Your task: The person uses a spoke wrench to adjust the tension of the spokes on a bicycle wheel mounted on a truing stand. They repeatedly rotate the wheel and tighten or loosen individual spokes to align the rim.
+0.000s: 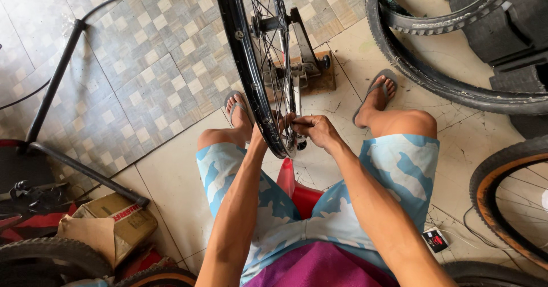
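From the head camera, the landmark is the bare black wheel [260,64], which stands upright in a truing stand [302,53] between the person's knees, its spokes running up to the hub. The right hand [317,132] sits at the near bottom of the rim, fingers pinched together on what looks like a small spoke tool or nipple (too small to tell which). The left hand [260,141] is mostly hidden behind the rim; it seems to steady the wheel from the far side, but I cannot tell whether its fingers are curled or spread.

To do this step well, I judge that the steadying hand should keep the wheel from turning while the pinching fingers make small turns, checking the rim against the stand after each.

Counted around the wheel: one truing stand on one wooden block [322,79] behind it; two sandalled feet, one either side; one red stool [297,193] just below it; one cardboard box [108,224] well to its lower left; at least four other tyres at the picture's edges; one small black packet [436,240] to its lower right.
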